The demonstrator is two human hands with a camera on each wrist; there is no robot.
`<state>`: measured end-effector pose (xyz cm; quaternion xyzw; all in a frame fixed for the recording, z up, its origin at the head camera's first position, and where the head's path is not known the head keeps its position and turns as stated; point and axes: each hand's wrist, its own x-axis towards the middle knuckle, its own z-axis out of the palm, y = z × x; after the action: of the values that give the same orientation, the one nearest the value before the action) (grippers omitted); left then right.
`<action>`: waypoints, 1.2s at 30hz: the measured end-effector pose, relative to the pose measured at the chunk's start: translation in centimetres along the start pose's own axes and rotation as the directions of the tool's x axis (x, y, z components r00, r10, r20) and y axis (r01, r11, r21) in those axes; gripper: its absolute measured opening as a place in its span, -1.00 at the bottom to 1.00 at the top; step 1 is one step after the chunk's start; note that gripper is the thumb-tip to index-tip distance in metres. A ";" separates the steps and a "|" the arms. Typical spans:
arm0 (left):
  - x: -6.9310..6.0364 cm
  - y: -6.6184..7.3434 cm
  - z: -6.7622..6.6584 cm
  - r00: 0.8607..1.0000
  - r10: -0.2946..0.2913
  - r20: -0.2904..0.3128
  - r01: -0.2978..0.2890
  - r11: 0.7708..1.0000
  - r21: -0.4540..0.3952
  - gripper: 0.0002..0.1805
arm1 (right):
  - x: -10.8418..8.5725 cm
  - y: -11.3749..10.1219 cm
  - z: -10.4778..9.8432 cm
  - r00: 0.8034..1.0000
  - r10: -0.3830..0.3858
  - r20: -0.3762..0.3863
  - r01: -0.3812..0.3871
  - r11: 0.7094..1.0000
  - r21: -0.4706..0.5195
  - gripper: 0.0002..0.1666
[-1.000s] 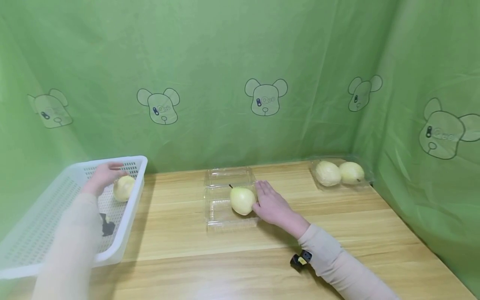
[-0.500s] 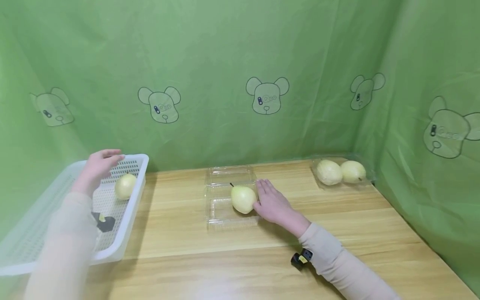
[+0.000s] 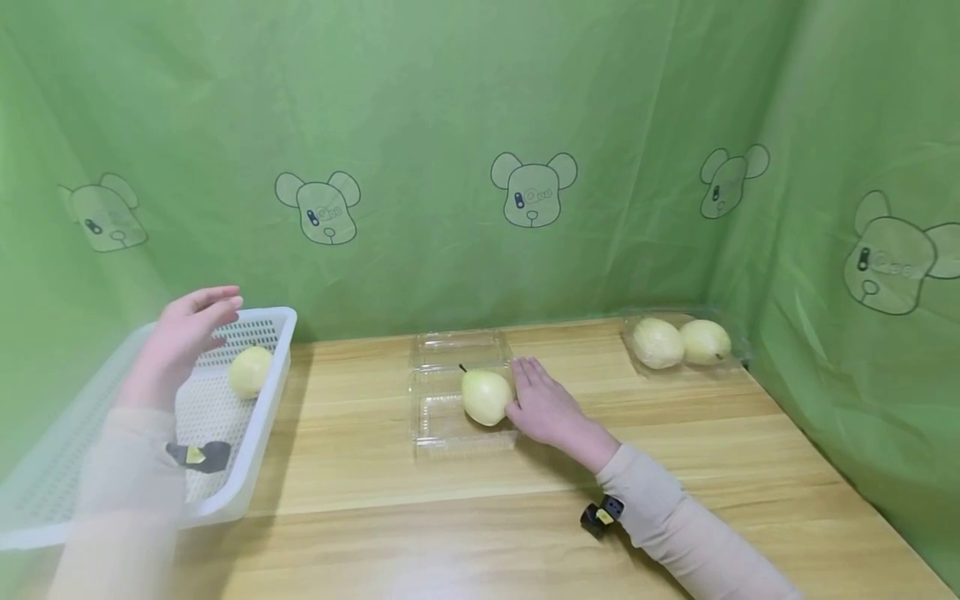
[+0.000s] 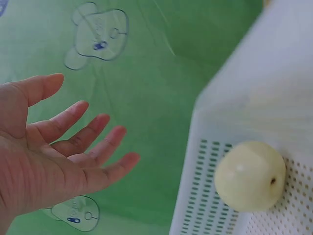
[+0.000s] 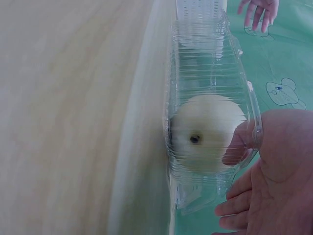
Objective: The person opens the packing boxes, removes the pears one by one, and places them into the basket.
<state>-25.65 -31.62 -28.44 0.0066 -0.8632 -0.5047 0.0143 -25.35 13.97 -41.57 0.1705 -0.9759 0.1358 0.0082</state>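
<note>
Packing seems midway: straight-fingered right hand touches clear plastic box holding round pale-yellow pear, centre; relaxed, empty left hand probably must grasp matching pear in white plastic basket, lower left.

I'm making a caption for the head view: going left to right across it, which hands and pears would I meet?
Left hand → basket pear → middle pear → right hand → left pear of the far-right pair → right pear of that pair.
</note>
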 end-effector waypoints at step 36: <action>-4.3 4.0 7.3 0.994 0.111 -0.020 -0.113 0.977 -0.179 -0.30 | -0.1 -0.2 -0.2 1.000 0.003 0.013 -0.003 1.000 0.019 -0.15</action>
<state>-21.54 -23.16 -28.63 -0.0409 -0.8130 -0.5789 0.0477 -25.15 13.90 -41.35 0.1698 -0.9749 0.1440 0.0003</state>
